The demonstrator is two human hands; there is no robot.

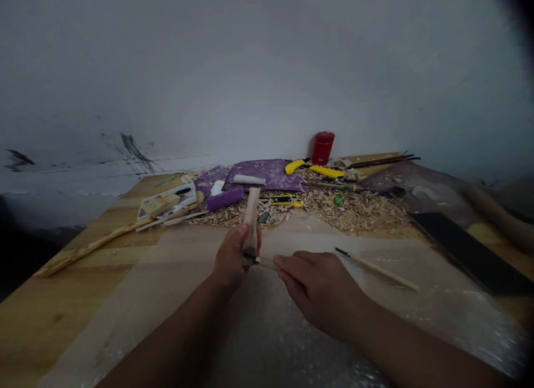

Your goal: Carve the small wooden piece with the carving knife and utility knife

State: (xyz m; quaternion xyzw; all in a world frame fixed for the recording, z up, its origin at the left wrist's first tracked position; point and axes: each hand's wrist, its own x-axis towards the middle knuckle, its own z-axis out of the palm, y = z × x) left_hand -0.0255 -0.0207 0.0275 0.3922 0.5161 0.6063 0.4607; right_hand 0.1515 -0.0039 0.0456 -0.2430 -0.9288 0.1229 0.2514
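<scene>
My left hand (232,255) is closed round a pale piece of wood (251,210), which stands up tilted slightly out of the grip. A wood carving knife (267,262) with a light wooden handle sits in my right hand (321,285), fingers wrapped on the handle. Its dark blade touches or lies very near the lower part of the wood; the exact contact is too small to tell. Right of my right hand, a second slim tool (381,271) with a dark tip and long wooden handle lies on the clear plastic sheet (175,299).
Wood shavings (362,212) cover the table's back, among yellow-handled cutters (327,171), purple sheets (267,173) and a red cylinder (323,148). A white tray (144,210) and a long stick (92,247) lie left. At right is a dark flat slab (471,251). A wall rises behind.
</scene>
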